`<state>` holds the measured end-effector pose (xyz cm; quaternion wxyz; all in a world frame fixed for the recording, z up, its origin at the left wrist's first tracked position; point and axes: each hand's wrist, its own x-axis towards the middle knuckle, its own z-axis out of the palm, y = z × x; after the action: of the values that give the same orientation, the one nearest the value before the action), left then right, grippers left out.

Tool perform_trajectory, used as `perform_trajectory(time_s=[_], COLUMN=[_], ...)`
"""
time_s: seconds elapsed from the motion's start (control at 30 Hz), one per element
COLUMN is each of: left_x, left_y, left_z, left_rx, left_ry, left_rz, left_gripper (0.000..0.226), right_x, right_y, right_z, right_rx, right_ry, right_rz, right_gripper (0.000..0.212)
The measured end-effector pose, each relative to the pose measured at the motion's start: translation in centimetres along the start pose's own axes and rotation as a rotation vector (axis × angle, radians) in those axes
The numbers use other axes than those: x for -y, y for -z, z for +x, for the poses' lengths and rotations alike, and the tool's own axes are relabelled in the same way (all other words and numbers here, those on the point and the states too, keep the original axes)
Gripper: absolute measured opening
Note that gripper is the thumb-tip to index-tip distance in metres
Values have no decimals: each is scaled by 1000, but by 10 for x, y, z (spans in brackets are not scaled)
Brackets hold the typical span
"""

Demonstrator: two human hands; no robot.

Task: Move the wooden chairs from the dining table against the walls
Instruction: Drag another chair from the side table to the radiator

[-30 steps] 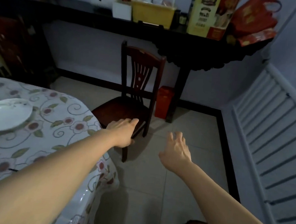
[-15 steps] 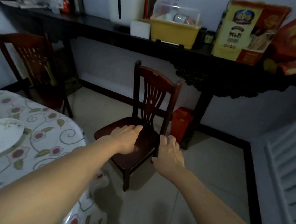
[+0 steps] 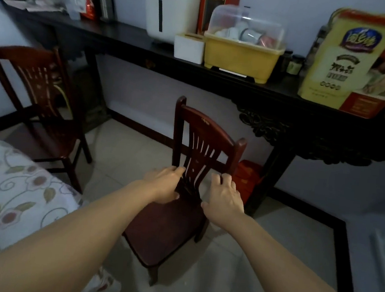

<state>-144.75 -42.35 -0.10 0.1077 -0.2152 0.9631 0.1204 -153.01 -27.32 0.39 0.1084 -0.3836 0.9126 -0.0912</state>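
I see a dark reddish wooden chair (image 3: 188, 199) with a slatted back, in front of the console table (image 3: 239, 84). My left hand (image 3: 165, 185) and right hand (image 3: 224, 199) each grip the backrest's base.

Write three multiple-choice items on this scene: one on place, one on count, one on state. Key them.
1. The red box on the floor sits:
A) beside the long dark console table's leg
B) on the floral tablecloth
C) on a seat

2. Dark wooden chairs in view:
A) one
B) two
C) four

3. The hands are:
A) in the air
B) on the near chair's backrest base
C) holding a plate

Key: A, it stands by the leg; B, the near chair plus the left chair; B, left hand and right hand touch it.
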Motion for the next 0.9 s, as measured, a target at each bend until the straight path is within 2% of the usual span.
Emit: perform_trajectory(time_s=[0.27,0.43,0.6,0.67,0.77,0.83,0.9], left_x=[35,41,39,40,44,47,52], left_y=[30,42,53,57,58,55,51], left_z=[147,230,299,324,354,364,369], left_rx=[-49,-107,-228,-215,-174,-176,-227], left_ry=[-66,-68,-113,-121,-147,-171,-222], left_rz=[-26,-16,163,231,323,345,348], left_gripper=[81,83,86,79,49,32,27], right_x=[3,-11,-23,-26,-27,-27,-29], right_y=[7,9,10,4,-6,-12,-17], right_z=[138,215,274,295,320,329,334], right_rx=[-22,-51,-47,-21,35,36,-13], right_ry=[-55,-113,-109,-90,-111,-146,-170], right_rz=[13,-75,-152,-179,-189,-194,-224], right_gripper=[74,81,85,86,83,74,56])
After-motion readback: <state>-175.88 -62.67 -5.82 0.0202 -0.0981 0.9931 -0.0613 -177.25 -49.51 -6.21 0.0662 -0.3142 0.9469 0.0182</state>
